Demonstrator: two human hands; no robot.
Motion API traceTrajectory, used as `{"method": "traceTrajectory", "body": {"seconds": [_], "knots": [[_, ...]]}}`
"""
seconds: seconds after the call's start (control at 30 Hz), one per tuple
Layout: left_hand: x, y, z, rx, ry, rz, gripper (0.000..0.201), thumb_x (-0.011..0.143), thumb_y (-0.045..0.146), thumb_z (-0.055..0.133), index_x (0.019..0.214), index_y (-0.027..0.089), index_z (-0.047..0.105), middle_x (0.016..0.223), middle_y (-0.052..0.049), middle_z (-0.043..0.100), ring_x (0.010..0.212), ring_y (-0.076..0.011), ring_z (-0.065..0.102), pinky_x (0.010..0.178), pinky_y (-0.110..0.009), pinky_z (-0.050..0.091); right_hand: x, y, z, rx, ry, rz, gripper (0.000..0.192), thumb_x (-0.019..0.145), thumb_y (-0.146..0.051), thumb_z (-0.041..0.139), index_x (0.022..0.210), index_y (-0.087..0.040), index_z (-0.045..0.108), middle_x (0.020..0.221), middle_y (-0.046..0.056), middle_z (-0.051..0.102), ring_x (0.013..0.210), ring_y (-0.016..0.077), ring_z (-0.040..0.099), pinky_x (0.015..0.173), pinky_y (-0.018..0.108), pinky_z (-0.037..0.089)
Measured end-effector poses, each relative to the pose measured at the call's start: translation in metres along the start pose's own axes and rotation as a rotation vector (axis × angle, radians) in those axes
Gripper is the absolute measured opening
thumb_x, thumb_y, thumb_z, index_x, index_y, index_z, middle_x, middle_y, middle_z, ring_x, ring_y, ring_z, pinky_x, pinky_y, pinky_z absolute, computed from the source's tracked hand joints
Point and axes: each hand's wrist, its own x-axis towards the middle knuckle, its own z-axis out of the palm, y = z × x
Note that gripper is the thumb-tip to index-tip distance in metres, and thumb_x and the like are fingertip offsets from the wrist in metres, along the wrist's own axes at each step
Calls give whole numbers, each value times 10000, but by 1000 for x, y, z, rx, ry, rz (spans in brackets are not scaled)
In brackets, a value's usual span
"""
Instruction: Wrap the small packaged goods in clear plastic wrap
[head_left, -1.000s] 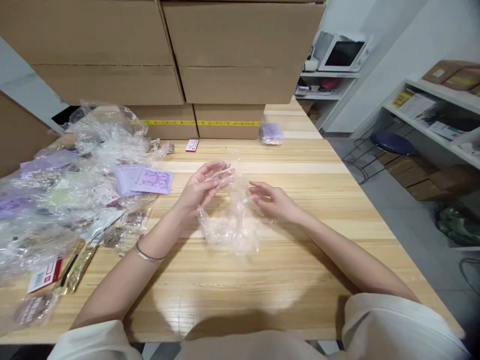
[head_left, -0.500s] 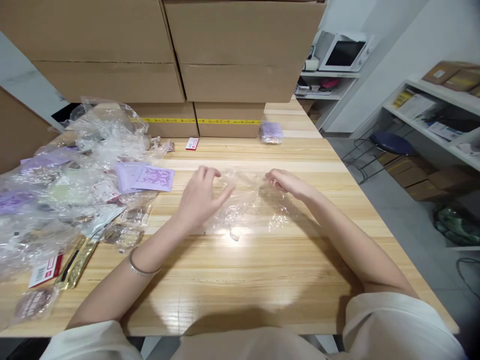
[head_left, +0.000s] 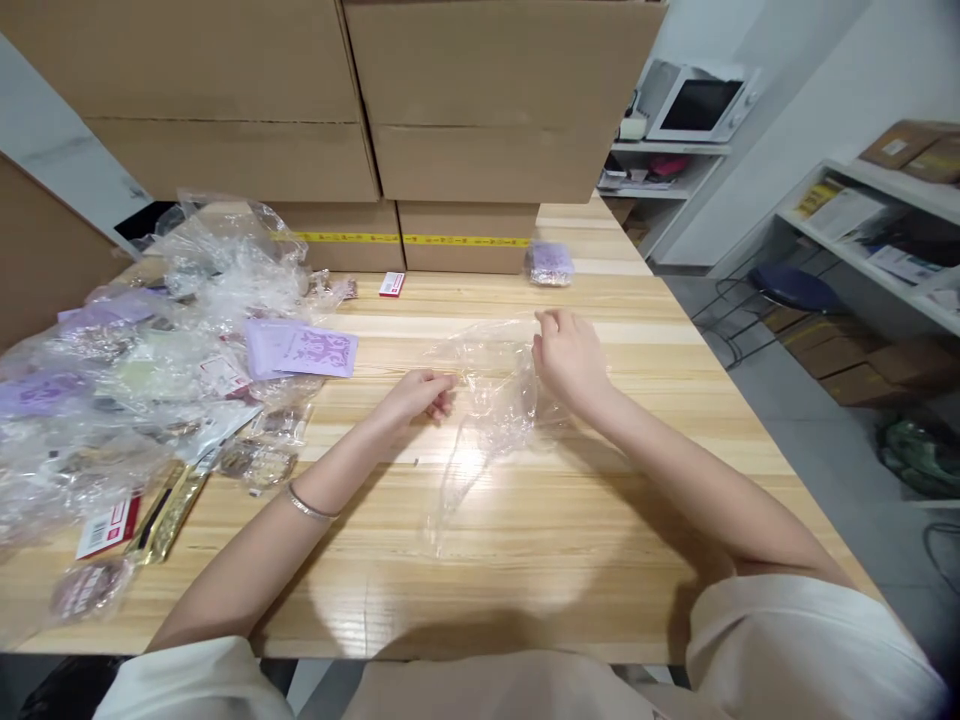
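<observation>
A crumpled clear plastic bag (head_left: 495, 410) is spread between my hands over the wooden table, one thin part of it trailing toward me. My right hand (head_left: 571, 360) is closed on the bag's upper right part, its fingertips pinched together. At the bag's left side, my left hand (head_left: 420, 395) has thumb and forefinger pressed together on the film, the other fingers curled beneath. A bracelet (head_left: 307, 503) circles my left forearm. Left of that hand lie overlapping purple printed packets (head_left: 319, 350).
A heap of clear-wrapped items (head_left: 142, 400) covers the table's left side. Cardboard boxes (head_left: 480, 150) stack along the back. Before them lie a small red-and-white card (head_left: 391, 285) and a wrapped purple stack (head_left: 550, 262). A gold packet (head_left: 176, 515) lies near left.
My left hand has moved down and its spread fingers have closed. My right hand has risen slightly, and the bag has shifted, its film now reaching farther toward me. The view has shifted a little.
</observation>
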Motion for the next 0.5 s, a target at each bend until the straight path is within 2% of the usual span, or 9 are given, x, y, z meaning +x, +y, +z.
{"method": "traceTrajectory", "body": {"seconds": [0.07, 0.13, 0.2, 0.27, 0.3, 0.33, 0.4, 0.5], "knots": [[1, -2, 6, -2, -70, -35, 276, 798, 356, 710, 672, 140, 592, 564, -21, 564, 431, -100, 488, 400, -230, 315, -15, -3, 2, -27, -200, 41, 438, 972, -177, 307, 1144, -34, 684, 1174, 259, 667, 1127, 371, 598, 952, 498, 446], [1, -4, 17, -21, -129, -38, 324, 768, 377, 742, 618, 157, 557, 509, 8, 508, 377, -72, 400, 368, -219, 218, -25, -1, 8, -23, -335, 33, 431, 983, -220, 332, 1021, -90, 741, 1114, 217, 710, 1123, 340, 623, 981, 468, 448], [2, -5, 29, -54, -136, -5, 350, 750, 359, 755, 587, 174, 508, 479, 41, 447, 368, -50, 338, 371, -208, 169, -34, 2, 19, 15, -365, -9, 434, 1004, -266, 333, 1152, -135, 719, 1301, 171, 656, 1272, 295, 558, 1088, 433, 385], [2, -4, 36, -96, -88, 55, 334, 743, 319, 746, 598, 180, 478, 495, 56, 434, 390, -41, 340, 381, -195, 179, -45, 4, 32, 68, -363, -29, 500, 1035, -348, 284, 1405, -152, 558, 1558, 139, 420, 1461, 267, 350, 1187, 423, 263], [2, -3, 37, -118, -52, 91, 303, 745, 294, 729, 617, 179, 481, 521, 55, 451, 413, -40, 370, 392, -185, 212, -50, 4, 40, 93, -355, -28, 555, 1042, -413, 261, 1491, -151, 453, 1620, 137, 298, 1509, 269, 241, 1212, 436, 208], [2, -1, 34, -138, -13, 124, 259, 751, 271, 706, 639, 176, 493, 555, 48, 480, 445, -40, 411, 412, -173, 259, -55, 5, 46, 116, -343, -30, 619, 1038, -485, 244, 1542, -146, 365, 1647, 142, 211, 1530, 277, 158, 1225, 455, 166], [1, 2, 20, -168, 60, 169, 165, 765, 238, 652, 691, 168, 521, 649, 24, 558, 529, -47, 508, 490, -159, 372, -63, 10, 56, 140, -310, -64, 741, 1005, -614, 245, 1582, -149, 265, 1660, 151, 130, 1538, 294, 71, 1236, 486, 105], [-2, -1, -12, -127, 138, 175, 119, 767, 230, 617, 740, 169, 519, 689, -8, 618, 579, -88, 593, 563, -199, 468, -62, 26, 61, 188, -312, -231, 800, 966, -690, 281, 1591, -191, 240, 1661, 132, 116, 1538, 289, 67, 1239, 495, 92]]}}
